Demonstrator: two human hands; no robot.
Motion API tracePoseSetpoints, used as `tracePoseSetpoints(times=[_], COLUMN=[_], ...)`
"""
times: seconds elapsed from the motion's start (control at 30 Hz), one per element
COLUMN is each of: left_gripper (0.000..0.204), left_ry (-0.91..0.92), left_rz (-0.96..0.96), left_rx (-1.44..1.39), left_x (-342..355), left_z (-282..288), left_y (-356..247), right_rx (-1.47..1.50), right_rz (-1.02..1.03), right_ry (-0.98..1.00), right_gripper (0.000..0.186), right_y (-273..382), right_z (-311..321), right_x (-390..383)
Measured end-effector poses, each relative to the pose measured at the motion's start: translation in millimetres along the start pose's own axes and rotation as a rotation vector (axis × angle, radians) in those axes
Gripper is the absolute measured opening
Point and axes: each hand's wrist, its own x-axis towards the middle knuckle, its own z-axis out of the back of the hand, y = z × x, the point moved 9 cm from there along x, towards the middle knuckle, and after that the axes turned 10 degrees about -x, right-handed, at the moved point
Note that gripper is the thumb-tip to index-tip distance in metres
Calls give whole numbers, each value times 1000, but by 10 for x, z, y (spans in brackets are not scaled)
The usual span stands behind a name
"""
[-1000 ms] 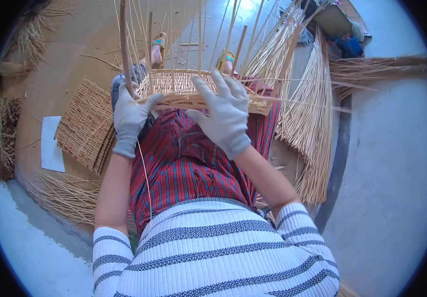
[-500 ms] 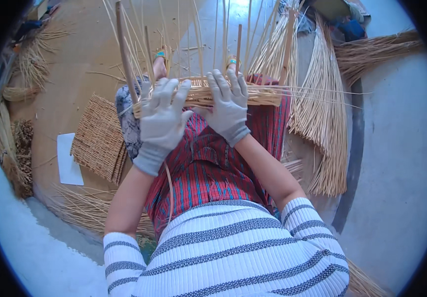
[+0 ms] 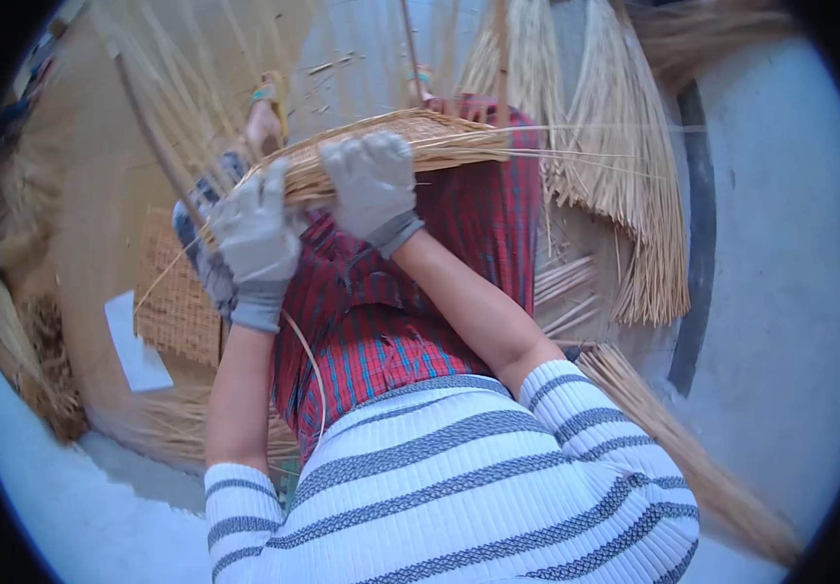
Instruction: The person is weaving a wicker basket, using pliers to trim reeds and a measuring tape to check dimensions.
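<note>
A half-woven straw basket [image 3: 459, 141] lies across my lap on red plaid cloth [image 3: 478, 253], with long upright canes and sticks [image 3: 147, 117] rising from it and loose strands trailing right. My left hand [image 3: 255, 234], in a pale glove, grips the near edge at the left end, its fingers bent over the weave. My right hand [image 3: 369, 185], gloved alike, is closed over the same edge near the middle. A thin strand [image 3: 313, 360] hangs from beside my left hand. The basket's inside is mostly hidden by the rim and my hands.
Woven mats [image 3: 172, 302] and a white sheet [image 3: 136, 346] lie on the floor at left, beside straw bundles [image 3: 45, 365]. Long reed bundles [image 3: 649, 243] lie at right; another [image 3: 693, 457] is at lower right. My sandalled feet [image 3: 264, 122] show beyond the basket.
The basket has tilted, its left end lower and its right end higher. My right hand has moved left and its fingers have curled; my left hand has shifted left and down. The view has shifted and blurred.
</note>
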Motion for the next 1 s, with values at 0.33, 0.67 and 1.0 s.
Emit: tracePoseSetpoints(times=[0.33,0.67,1.0], left_gripper=[55,59,51], left_ry=[-17,176,77], left_rz=[-25,-299,-405], left_rx=[-17,-175,-95], left_x=[-30,766,714], left_z=[171,-533,-685], left_y=[-495,-2019,-2160], right_rx=[361,221,-44], right_rz=[-93,-1389,-1076], right_ry=[-124,655,1342], right_gripper=[43,40,73], right_y=[-536,-3319,-1844], right_z=[987,-12,-981], right_x=[-596,-4272,-5525])
